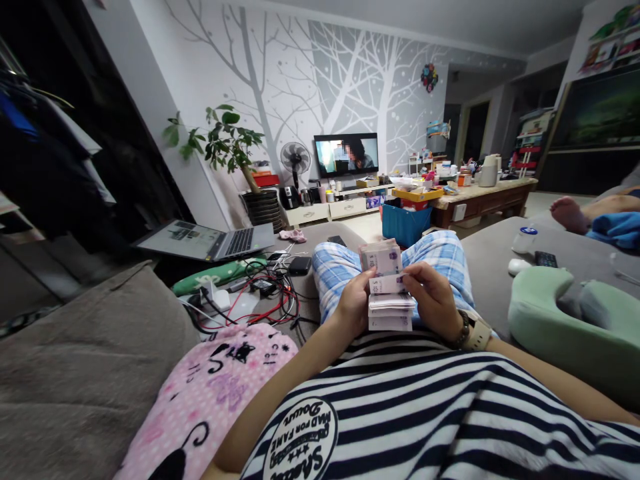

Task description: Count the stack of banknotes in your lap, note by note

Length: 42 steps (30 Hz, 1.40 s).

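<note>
A thick stack of banknotes, whitish with purple print, is held over my lap. My left hand grips the stack along its left edge, the thumb lying on top. Several notes fold down toward my body below the thumb. My right hand pinches the right edge of a single banknote between thumb and fingers. A dark bead bracelet and a pale watch are on my right wrist. The undersides of the stack and some left fingers are hidden.
Left of my legs, a laptop stands open beside tangled cables and a pink blanket. On the right lie a green neck pillow, a white mouse, a remote and a jar. Another person's foot rests farther right.
</note>
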Tool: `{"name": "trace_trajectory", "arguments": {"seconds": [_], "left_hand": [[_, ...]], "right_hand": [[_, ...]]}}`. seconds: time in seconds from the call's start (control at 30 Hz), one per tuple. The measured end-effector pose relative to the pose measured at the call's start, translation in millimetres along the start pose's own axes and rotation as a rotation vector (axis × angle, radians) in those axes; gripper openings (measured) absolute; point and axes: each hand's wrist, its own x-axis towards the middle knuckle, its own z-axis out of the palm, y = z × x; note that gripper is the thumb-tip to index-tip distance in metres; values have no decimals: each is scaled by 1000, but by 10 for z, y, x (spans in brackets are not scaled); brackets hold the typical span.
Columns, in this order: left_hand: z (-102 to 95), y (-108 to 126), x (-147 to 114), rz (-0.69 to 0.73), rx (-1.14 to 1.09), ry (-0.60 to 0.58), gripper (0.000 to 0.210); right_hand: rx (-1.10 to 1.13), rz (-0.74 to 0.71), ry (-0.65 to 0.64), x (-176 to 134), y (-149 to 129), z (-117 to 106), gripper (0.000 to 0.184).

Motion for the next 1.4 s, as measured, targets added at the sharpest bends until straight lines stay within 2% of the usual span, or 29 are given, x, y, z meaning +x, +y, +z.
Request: {"name": "trace_trajectory", "arguments": {"seconds": [0.23,0.43,0.53,0.7,0.97,1.03,1.2,1.4], "left_hand": [[20,-3,-21,31,18,33,38],[11,1,-9,26,28,9,35],[23,3,-14,38,37,43,37],[19,-9,-3,97,56,80,38],[51,-11,-6,76,34,37,38],[47,-12,-8,86,42,47,36],[-12,-20,-2,89,125,74,27],[-63,-45,13,166,150,33,27]], "right_hand": [[-4,-12,-17,-4,-19,-11,13],[-16,-58,-49,1,-34,-26,21],[0,-69,-62,0,-29,-29,22],[70,-101,-161,-1,-41,-35,26],[119,-132,-190,4,-74,-42,36],[84,-109,-139,6,-63,-36,35],[-63,73,107,40,17,-14,32],[-71,186,107,91,101,-17,42]]}}
